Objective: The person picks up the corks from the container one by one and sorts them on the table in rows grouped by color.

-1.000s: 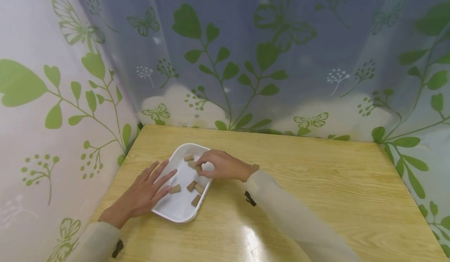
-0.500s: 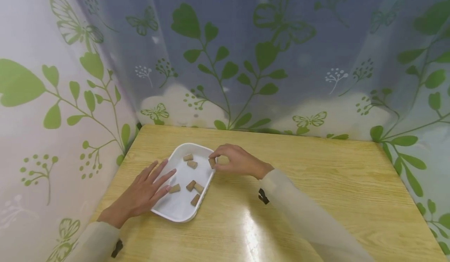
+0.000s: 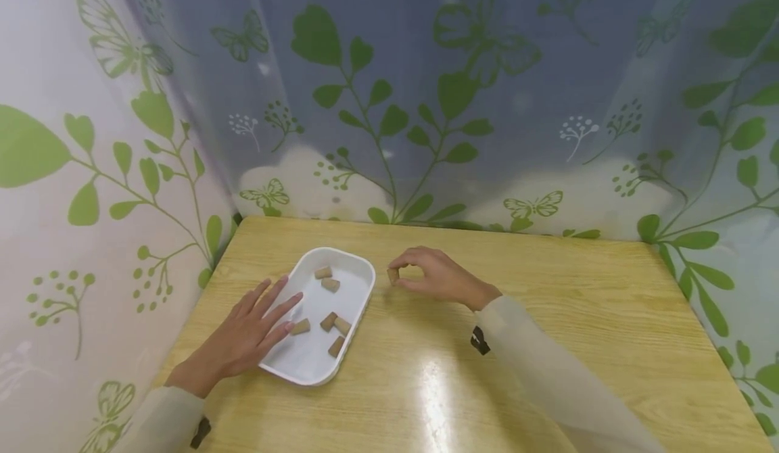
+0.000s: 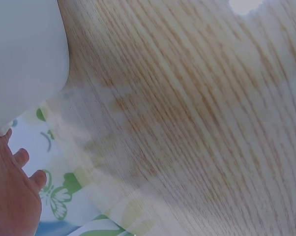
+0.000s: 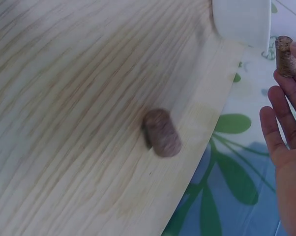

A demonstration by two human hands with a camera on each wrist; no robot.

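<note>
My right hand (image 3: 441, 278) pinches a brown cork stopper (image 3: 393, 276) between thumb and fingertips, just above the table and to the right of the white tray (image 3: 372, 278). The same cork (image 5: 285, 56) shows upright in the right wrist view, its other fingers extended below. Over the tray's left rim lies my left hand (image 3: 243, 335) with its fingers spread. Inside the tray are several corks, among them a pair (image 3: 326, 278) at the far end and one cork (image 3: 301, 326) beside the left fingertips. Another cork (image 5: 162, 132) lies on the table in the right wrist view; in the head view it is hidden.
The tray stands on the left part of a wood-grain table (image 3: 523, 284). A printed curtain (image 3: 414, 135) with leaves and butterflies hangs behind the table and along both sides. Light glares off the tabletop near the front middle.
My right hand has lifted a cork out of the tray and carried it rightward past the rim. The left hand has stayed on the tray.
</note>
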